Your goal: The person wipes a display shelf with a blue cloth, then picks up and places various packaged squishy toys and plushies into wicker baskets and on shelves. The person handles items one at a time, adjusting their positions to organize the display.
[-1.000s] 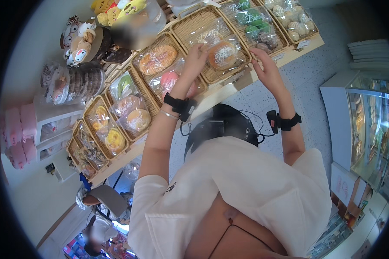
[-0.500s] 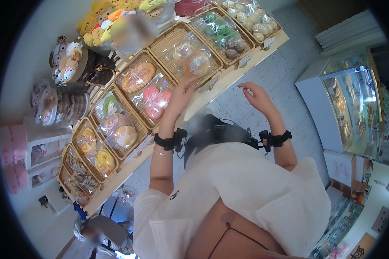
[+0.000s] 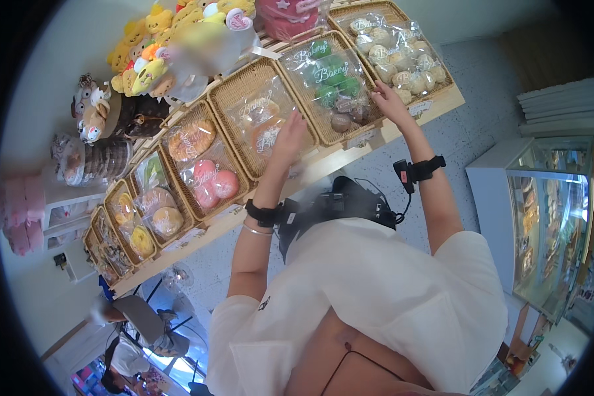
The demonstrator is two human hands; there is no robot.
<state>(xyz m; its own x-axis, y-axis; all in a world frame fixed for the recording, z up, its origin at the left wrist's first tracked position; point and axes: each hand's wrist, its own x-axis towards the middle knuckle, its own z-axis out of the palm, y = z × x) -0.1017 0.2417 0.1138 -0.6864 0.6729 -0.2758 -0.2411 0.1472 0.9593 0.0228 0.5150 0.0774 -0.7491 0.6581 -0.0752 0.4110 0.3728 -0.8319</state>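
Observation:
My left hand [image 3: 288,142], its fingers stretched out and holding nothing, is over the near right part of a wicker basket with clear-bagged breads [image 3: 261,113]. To its right, my right hand [image 3: 392,107] reaches to the border between two baskets. Its fingers are extended, and no item shows in its grasp; whether the fingertips touch the basket rim or a bag, I cannot tell. One of these baskets holds bagged green buns [image 3: 336,82] and dark brown buns [image 3: 343,120]. The other, at the far right, holds bags of round pale buns [image 3: 384,54].
Leftward along the wooden shelf [image 3: 323,165] stand more baskets, with pink buns [image 3: 216,183] and a golden bread [image 3: 191,140]. Plush toys [image 3: 157,49] sit behind. A glass display case [image 3: 551,218] is at right; people sit at lower left [image 3: 129,356].
My right hand has moved up and forward from over the floor to the baskets. My left hand has shifted slightly right, over the bagged breads. The view has turned a little.

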